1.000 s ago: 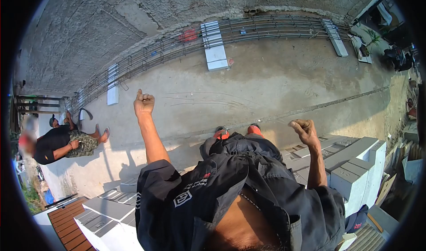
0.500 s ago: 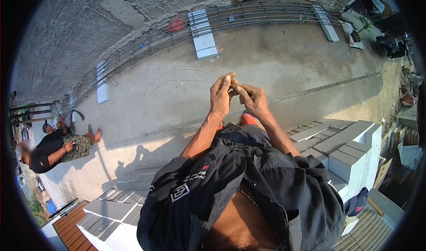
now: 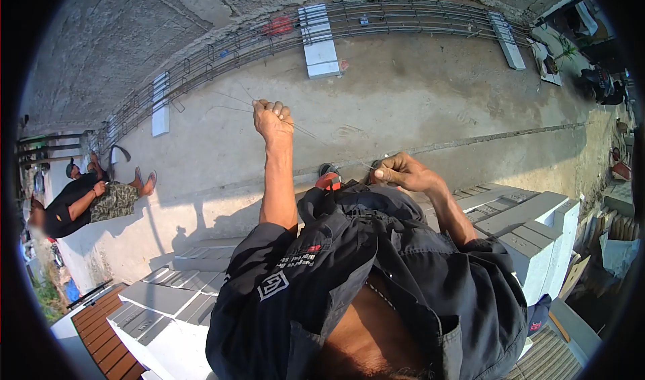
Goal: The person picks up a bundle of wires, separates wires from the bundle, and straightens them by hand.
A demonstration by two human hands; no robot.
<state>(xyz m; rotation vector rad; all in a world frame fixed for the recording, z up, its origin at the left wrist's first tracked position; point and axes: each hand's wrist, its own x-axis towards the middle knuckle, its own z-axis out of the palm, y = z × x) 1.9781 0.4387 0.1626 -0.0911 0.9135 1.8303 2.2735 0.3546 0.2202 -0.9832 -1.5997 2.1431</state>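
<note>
Thin wires (image 3: 232, 98) run through my left hand (image 3: 273, 119), which is closed in a fist and stretched out ahead over the concrete floor. Their loose ends fan out on its far left side, and short lengths stick out toward the right. My right hand (image 3: 407, 172) is nearer my body, thumb and forefinger pinched together. A faint strand of wire shows at those fingertips, though its full run between the hands is too fine to follow.
A long rebar cage (image 3: 416, 24) lies along the wall on white blocks (image 3: 318, 44). Stacks of pale blocks (image 3: 531, 225) stand close at both my sides. To the left, a person (image 3: 80, 202) sits on the floor near another, partly hidden person. A groove (image 3: 497, 136) crosses the concrete.
My hands were together in front of me, fingers touching around the wires. Now they are apart: the left has moved left and forward with the wires, the right has come back and to the right.
</note>
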